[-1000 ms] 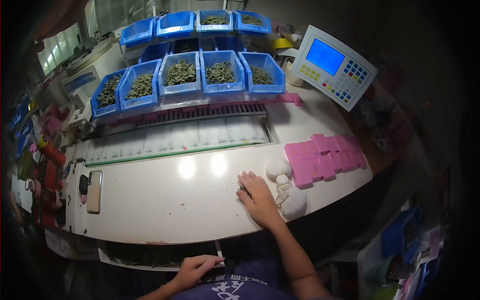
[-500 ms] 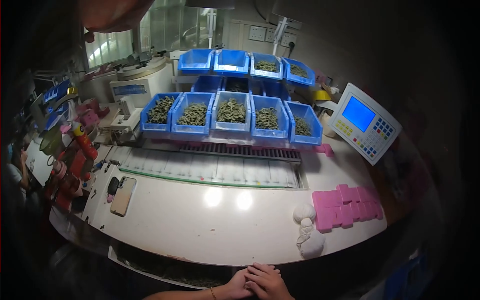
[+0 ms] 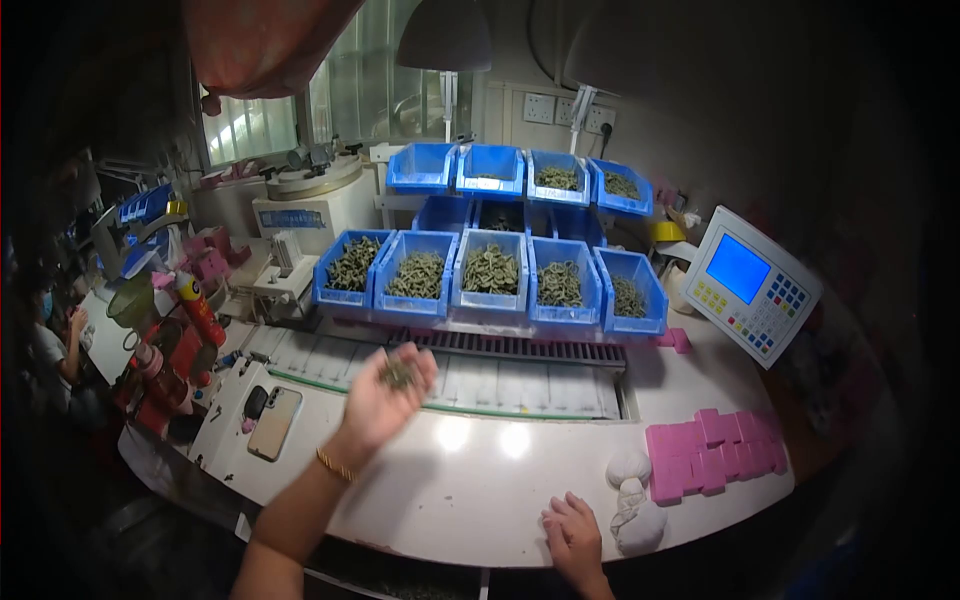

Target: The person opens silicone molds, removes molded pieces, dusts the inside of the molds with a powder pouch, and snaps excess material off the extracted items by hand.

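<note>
My left hand (image 3: 385,398), with a gold bracelet on its wrist, is raised above the front of the white strip. It is cupped palm up and holds a small heap of grey-green curled pieces (image 3: 398,376). Beyond it, the blue bins (image 3: 413,308) hold similar grey-green pieces. My right hand (image 3: 573,540) rests at the table's front edge, its fingers loosely stretched and nothing visible in them. Just right of that hand lies a knotted white cloth bundle (image 3: 640,525).
Pink blocks (image 3: 715,460) lie at the right, below a control panel (image 3: 745,285) with a blue screen. A phone (image 3: 275,425) lies at the left. The white strip (image 3: 530,385) with a dark grille (image 3: 520,348) crosses the table. An open drawer is below. Another person (image 3: 60,345) sits far left.
My clasped hands have come apart. The left has risen forward and now shows pieces in its palm; the right has moved to the table edge. The view has shifted slightly.
</note>
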A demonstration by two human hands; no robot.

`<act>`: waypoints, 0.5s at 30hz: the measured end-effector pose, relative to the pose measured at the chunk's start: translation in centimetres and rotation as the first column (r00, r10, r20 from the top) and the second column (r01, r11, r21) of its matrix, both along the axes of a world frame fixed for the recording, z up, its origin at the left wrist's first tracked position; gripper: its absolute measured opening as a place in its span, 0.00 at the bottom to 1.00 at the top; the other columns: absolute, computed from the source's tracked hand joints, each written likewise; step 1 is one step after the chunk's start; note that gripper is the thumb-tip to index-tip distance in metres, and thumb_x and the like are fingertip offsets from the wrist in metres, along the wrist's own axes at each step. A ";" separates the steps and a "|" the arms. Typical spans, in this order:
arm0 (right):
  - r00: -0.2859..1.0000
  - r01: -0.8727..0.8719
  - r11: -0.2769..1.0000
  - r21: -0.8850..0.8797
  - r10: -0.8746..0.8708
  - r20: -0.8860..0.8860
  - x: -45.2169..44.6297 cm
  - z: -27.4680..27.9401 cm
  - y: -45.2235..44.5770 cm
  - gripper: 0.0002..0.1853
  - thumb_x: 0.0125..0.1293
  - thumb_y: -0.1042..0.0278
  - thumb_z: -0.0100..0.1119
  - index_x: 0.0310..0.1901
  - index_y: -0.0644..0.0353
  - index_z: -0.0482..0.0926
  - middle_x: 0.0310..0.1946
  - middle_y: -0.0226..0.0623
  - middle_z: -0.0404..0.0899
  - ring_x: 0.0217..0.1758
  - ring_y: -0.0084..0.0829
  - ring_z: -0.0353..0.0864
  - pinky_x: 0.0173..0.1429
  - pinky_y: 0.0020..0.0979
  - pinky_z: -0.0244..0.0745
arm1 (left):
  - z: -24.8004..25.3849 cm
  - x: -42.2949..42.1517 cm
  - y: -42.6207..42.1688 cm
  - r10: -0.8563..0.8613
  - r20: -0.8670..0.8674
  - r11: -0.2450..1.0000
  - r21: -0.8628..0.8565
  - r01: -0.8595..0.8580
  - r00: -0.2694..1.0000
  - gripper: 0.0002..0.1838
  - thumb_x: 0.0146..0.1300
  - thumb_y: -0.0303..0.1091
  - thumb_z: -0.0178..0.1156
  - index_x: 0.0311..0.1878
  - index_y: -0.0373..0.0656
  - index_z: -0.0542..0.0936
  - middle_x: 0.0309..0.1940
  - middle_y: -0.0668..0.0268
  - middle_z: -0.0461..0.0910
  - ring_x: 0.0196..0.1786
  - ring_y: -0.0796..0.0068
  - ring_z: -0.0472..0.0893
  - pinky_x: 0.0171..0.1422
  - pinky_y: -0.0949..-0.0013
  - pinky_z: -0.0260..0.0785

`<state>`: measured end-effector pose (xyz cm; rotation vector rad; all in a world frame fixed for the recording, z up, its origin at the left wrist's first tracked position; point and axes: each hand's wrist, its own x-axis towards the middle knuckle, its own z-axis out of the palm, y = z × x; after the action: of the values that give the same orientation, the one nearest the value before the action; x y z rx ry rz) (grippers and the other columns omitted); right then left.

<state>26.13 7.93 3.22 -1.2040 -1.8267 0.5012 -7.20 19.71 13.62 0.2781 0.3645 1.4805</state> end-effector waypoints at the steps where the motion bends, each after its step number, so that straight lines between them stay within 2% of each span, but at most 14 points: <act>1: 0.999 -0.004 1.000 0.005 0.004 0.039 0.0 0.0 0.0 0.09 0.66 0.70 0.62 0.43 0.62 0.86 0.48 0.49 0.85 0.62 0.52 0.77 0.66 0.47 0.71 | 1.5 -1.5 3.1 0.064 -0.102 0.992 0.113 -0.053 0.993 0.22 0.79 0.44 0.39 0.53 0.35 0.75 0.53 0.47 0.79 0.55 0.54 0.79 0.62 0.52 0.74; 3: 0.998 0.001 1.000 0.025 -0.002 0.063 0.0 -0.5 -0.4 0.09 0.66 0.71 0.62 0.44 0.63 0.85 0.49 0.51 0.84 0.61 0.54 0.77 0.66 0.47 0.71 | 3.5 -4.1 9.9 0.222 -0.141 0.970 0.133 -0.203 0.965 0.22 0.79 0.44 0.40 0.54 0.35 0.75 0.51 0.49 0.80 0.51 0.56 0.81 0.59 0.55 0.77; 5: 0.992 0.005 0.998 0.060 -0.013 0.122 0.1 -0.6 -0.5 0.09 0.66 0.74 0.61 0.45 0.66 0.84 0.51 0.54 0.82 0.61 0.57 0.76 0.65 0.48 0.70 | 5.0 -5.4 16.2 0.442 -0.377 0.895 0.251 -0.369 0.814 0.22 0.78 0.46 0.44 0.52 0.37 0.78 0.46 0.53 0.82 0.48 0.62 0.82 0.56 0.62 0.77; 7: 0.992 0.018 0.997 0.079 -0.028 0.126 -0.3 0.0 -0.4 0.08 0.67 0.72 0.59 0.43 0.67 0.84 0.50 0.54 0.82 0.60 0.57 0.76 0.65 0.48 0.70 | 5.5 -5.3 21.4 0.643 -0.654 0.748 0.428 -0.507 0.398 0.23 0.77 0.48 0.47 0.47 0.38 0.82 0.41 0.59 0.84 0.46 0.69 0.83 0.54 0.67 0.75; 8: 0.990 0.027 0.997 0.074 -0.037 0.136 -0.4 0.2 -0.5 0.08 0.67 0.72 0.60 0.43 0.67 0.84 0.50 0.54 0.82 0.60 0.57 0.76 0.65 0.48 0.70 | 4.9 -5.5 23.6 0.692 -0.722 0.642 0.627 -0.442 -0.019 0.24 0.76 0.49 0.48 0.44 0.36 0.84 0.40 0.60 0.85 0.46 0.70 0.82 0.53 0.67 0.73; 9: 0.988 0.035 0.997 0.066 -0.044 0.146 -0.5 0.3 -0.5 0.09 0.67 0.72 0.60 0.43 0.67 0.84 0.50 0.53 0.82 0.60 0.57 0.76 0.65 0.48 0.70 | 4.7 -5.0 24.1 0.609 -0.759 0.671 0.648 -0.359 -0.232 0.28 0.77 0.52 0.44 0.47 0.35 0.83 0.45 0.55 0.85 0.50 0.62 0.83 0.57 0.61 0.71; 11: 0.988 0.038 0.997 0.061 -0.047 0.146 -0.4 -0.1 -0.3 0.09 0.67 0.72 0.60 0.43 0.67 0.84 0.51 0.53 0.82 0.60 0.57 0.76 0.65 0.49 0.70 | 4.2 -4.4 24.5 0.407 -0.833 0.812 0.518 -0.269 -0.374 0.31 0.77 0.55 0.41 0.45 0.35 0.83 0.50 0.45 0.82 0.59 0.44 0.79 0.64 0.51 0.68; 12: 0.989 0.030 0.998 0.063 -0.039 0.146 -0.3 0.1 -0.3 0.09 0.66 0.73 0.60 0.44 0.67 0.84 0.51 0.53 0.82 0.60 0.57 0.76 0.65 0.48 0.70 | 4.4 -4.4 24.3 0.337 -0.800 0.856 0.480 -0.191 -0.497 0.34 0.77 0.58 0.38 0.53 0.36 0.82 0.57 0.44 0.79 0.67 0.39 0.71 0.72 0.50 0.61; 13: 0.989 0.021 0.998 0.063 -0.030 0.144 -0.2 0.1 -0.4 0.08 0.66 0.73 0.60 0.44 0.67 0.84 0.51 0.53 0.82 0.60 0.57 0.76 0.65 0.48 0.70 | 4.3 -4.3 23.8 0.335 -0.800 0.859 0.477 -0.188 -0.497 0.34 0.77 0.58 0.38 0.53 0.36 0.82 0.57 0.44 0.79 0.67 0.39 0.71 0.72 0.50 0.61; 15: 0.989 0.037 0.996 0.086 -0.049 0.143 0.1 -1.4 -0.3 0.09 0.66 0.74 0.60 0.44 0.67 0.83 0.50 0.53 0.82 0.59 0.56 0.76 0.65 0.49 0.70 | 4.8 -4.2 21.4 0.569 -0.718 0.739 0.660 -0.133 -0.401 0.34 0.77 0.59 0.39 0.60 0.37 0.79 0.65 0.44 0.73 0.72 0.37 0.64 0.78 0.51 0.54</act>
<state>26.19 7.60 1.83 -1.2475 -1.9201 0.3172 -11.41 41.12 18.40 1.9542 1.8173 1.6133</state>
